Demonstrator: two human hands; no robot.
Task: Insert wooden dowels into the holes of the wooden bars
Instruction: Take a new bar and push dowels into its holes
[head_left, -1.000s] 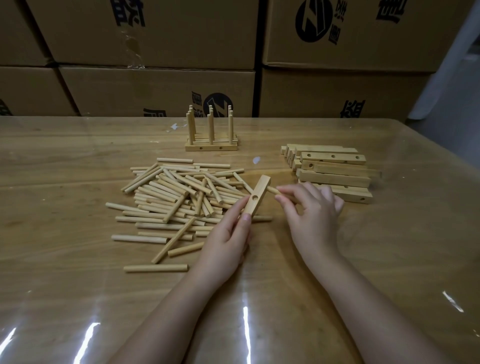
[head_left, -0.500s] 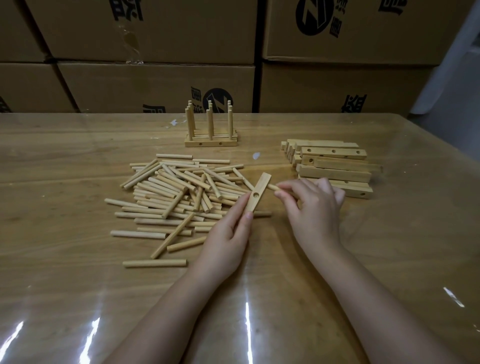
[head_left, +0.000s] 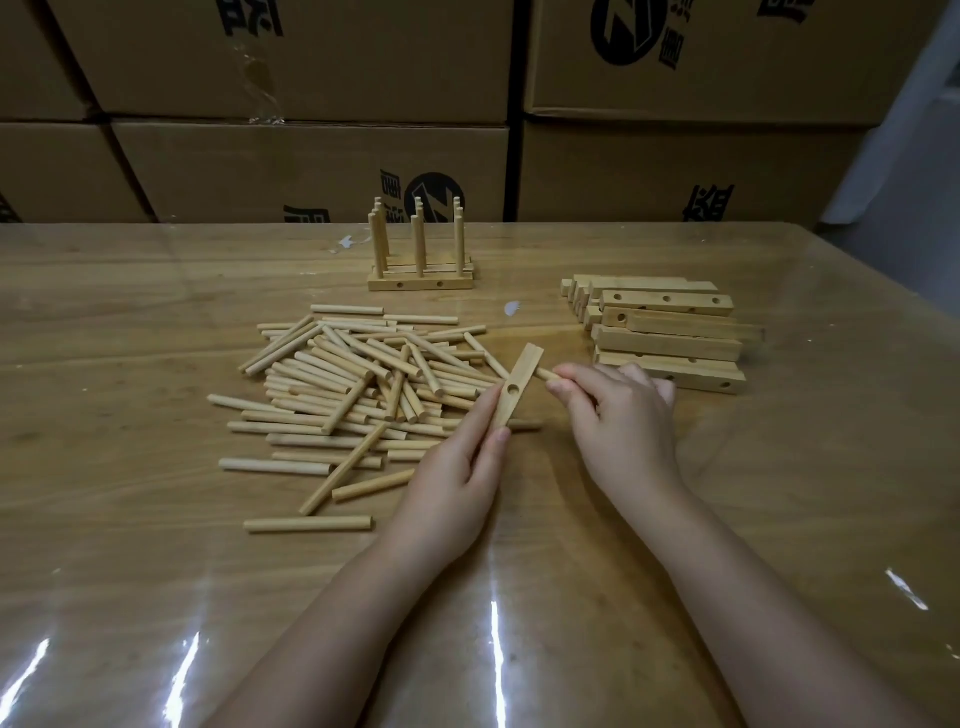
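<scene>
My left hand (head_left: 457, 478) grips the near end of a wooden bar (head_left: 517, 387) between thumb and fingers, tilted up over the table, with a round hole showing in its middle. My right hand (head_left: 618, 415) pinches a dowel (head_left: 545, 374) whose tip touches the bar's right side near its far end. A loose pile of dowels (head_left: 358, 389) lies left of the bar. A stack of drilled bars (head_left: 670, 332) sits to the right, just beyond my right hand.
A finished rack of bars with upright dowels (head_left: 421, 260) stands at the back centre of the wooden table (head_left: 130, 571). Cardboard boxes (head_left: 311, 171) wall off the far edge. The table's right edge runs close beside the bar stack.
Both hands hold nearly the same pose. The dowel tip has stayed against the bar's right side, and the view has shifted slightly.
</scene>
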